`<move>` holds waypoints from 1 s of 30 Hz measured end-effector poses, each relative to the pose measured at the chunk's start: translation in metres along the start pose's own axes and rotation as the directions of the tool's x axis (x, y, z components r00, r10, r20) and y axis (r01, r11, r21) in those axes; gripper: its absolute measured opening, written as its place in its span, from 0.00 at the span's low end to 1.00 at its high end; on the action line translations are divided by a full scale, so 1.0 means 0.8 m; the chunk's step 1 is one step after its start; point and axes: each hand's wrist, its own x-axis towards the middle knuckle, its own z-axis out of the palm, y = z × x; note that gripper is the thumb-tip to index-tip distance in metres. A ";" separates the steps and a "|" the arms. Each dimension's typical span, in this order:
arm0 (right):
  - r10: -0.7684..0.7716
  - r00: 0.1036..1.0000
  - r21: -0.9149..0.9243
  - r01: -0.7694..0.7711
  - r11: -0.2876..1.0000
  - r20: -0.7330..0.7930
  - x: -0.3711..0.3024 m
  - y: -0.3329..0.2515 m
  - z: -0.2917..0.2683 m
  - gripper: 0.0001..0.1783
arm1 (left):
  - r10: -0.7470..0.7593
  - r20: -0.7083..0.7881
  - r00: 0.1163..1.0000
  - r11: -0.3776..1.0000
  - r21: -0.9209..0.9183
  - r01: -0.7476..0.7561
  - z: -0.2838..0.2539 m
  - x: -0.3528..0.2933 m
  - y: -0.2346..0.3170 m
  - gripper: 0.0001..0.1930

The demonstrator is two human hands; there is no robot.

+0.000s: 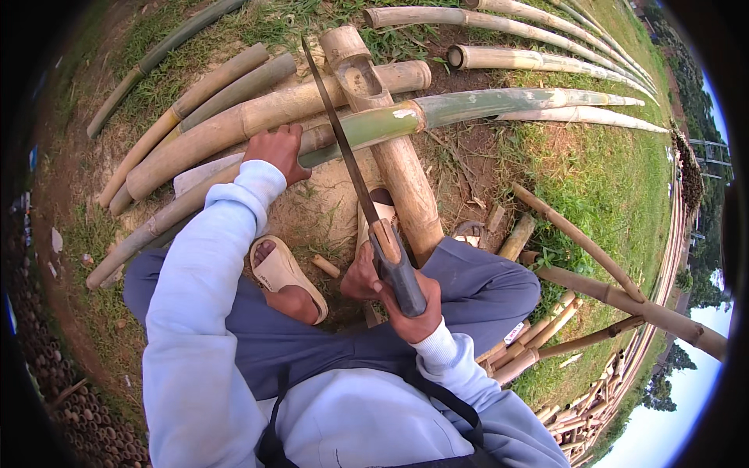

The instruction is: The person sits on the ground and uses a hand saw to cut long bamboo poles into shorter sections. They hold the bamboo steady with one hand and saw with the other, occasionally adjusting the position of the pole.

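My left hand (277,152) grips a bamboo pole, its fingers curled over the top. My right hand (413,308) is closed round the dark grip of a handsaw (396,265). The saw's long blade slants up and away to the left, crossing the green bamboo pole (484,105) just right of my left hand. Whether its teeth are in the bamboo, I cannot tell. A brown bamboo length (164,218) runs from under my left hand to the lower left. The green pole rests across a thick notched bamboo post (409,179) lying on the ground.
Beyond my left hand lie a thick tan bamboo piece (187,144) and thinner ones. Several pale poles (546,61) stretch off at the far right. My sandalled foot (287,273) is below the work. A bamboo frame (624,300) stands at right; cut bamboo (86,425) is piled lower left.
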 end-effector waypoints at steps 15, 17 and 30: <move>0.047 0.998 0.018 -0.048 0.999 0.029 0.041 0.012 0.011 0.07 | 0.006 0.009 1.000 1.000 0.013 -0.006 0.004 -0.005 0.000 0.37; 0.090 0.995 -0.059 -0.087 0.994 0.048 -0.035 -0.010 -0.014 0.14 | -0.017 0.073 0.997 1.000 -0.015 0.018 -0.011 0.006 0.000 0.37; 0.012 0.995 -0.071 -0.005 0.997 0.096 0.104 0.006 0.025 0.10 | -0.045 0.097 0.994 0.996 -0.073 0.052 -0.004 -0.003 0.000 0.41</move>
